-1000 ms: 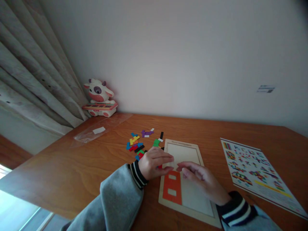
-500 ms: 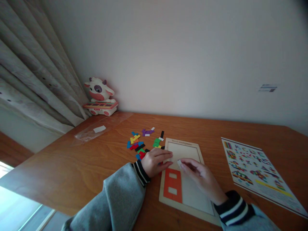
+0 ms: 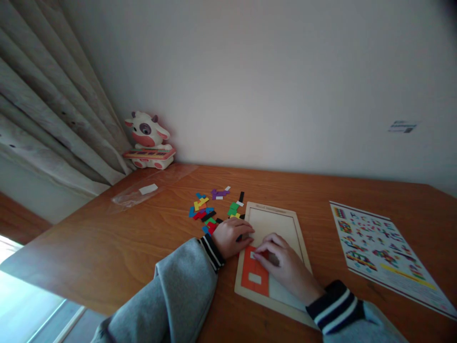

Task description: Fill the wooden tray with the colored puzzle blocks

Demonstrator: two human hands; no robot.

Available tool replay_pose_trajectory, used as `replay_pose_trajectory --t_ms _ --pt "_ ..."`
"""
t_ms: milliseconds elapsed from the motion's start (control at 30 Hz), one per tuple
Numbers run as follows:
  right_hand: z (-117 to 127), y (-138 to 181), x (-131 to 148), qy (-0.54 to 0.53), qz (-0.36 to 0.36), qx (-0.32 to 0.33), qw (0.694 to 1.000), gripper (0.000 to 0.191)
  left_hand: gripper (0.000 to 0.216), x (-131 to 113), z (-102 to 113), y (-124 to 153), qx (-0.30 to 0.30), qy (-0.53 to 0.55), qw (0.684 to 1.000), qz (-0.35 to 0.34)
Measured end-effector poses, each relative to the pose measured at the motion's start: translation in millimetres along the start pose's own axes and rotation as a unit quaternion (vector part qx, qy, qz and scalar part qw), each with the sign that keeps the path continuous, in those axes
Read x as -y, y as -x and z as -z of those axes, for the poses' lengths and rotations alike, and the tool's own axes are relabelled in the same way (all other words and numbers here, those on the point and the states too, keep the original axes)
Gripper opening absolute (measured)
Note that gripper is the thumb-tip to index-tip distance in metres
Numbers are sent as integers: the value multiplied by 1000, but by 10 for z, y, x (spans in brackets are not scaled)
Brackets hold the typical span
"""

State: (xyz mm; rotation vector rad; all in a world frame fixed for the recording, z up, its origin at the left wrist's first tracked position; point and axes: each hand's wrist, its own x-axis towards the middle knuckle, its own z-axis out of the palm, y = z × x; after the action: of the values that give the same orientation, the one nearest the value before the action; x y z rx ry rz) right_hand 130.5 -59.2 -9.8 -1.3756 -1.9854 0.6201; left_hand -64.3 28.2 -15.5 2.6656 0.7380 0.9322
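A shallow wooden puzzle tray (image 3: 257, 297) lies in front of me. Orange pieces (image 3: 252, 267) fill its lower left part, with two pale rectangular gaps among them. My right hand (image 3: 282, 264) pinches a small white piece (image 3: 253, 255) with thumb and fingertips at the upper gap; the fingers partly cover it, and whether it lies fully inside I cannot tell. Across the tray's left rim rests my left hand (image 3: 233, 237), its fingers loosely bent and thumb apart, holding nothing I can see. Just beyond it lies a pile of coloured puzzle pieces (image 3: 208, 214), partly hidden by that hand.
Purple and white pieces (image 3: 220, 193) lie farther back. At the right is a printed pattern sheet (image 3: 385, 257). A clear plastic bag (image 3: 130, 199) lies on the table's left side, near a cow-shaped toy keyboard (image 3: 149, 142) by the wall and curtain.
My right hand has moved left and toward me, carrying the small white piece from above the tray's middle to the upper gap in the orange pieces. My left hand has barely shifted.
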Motion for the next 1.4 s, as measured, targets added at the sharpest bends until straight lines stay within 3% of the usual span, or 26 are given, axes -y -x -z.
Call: replay_pose_trajectory --t_ms 433,600,867,1033,1267,1400 --pt "42 -51 6 -50 -53 18 997 17 15 -15 10 -10 -8 5 1000 -26" --pt "55 -26 9 -102 -54 -10 993 23 20 -49 46 -23 -12 2 999 -34" --pt "66 -16 -29 -153 -80 -49 984 31 23 -161 116 -48 -85 36 987 -131" --pt "91 -1 2 -142 -80 -44 986 28 28 -197 130 -57 -52 28 984 -166" --pt "156 55 -10 -82 -63 -81 991 19 36 -221 128 -48 2 -16 994 -106" --pt "162 94 81 -93 -20 -26 995 17 29 -196 114 -40 21 -20 994 -102"
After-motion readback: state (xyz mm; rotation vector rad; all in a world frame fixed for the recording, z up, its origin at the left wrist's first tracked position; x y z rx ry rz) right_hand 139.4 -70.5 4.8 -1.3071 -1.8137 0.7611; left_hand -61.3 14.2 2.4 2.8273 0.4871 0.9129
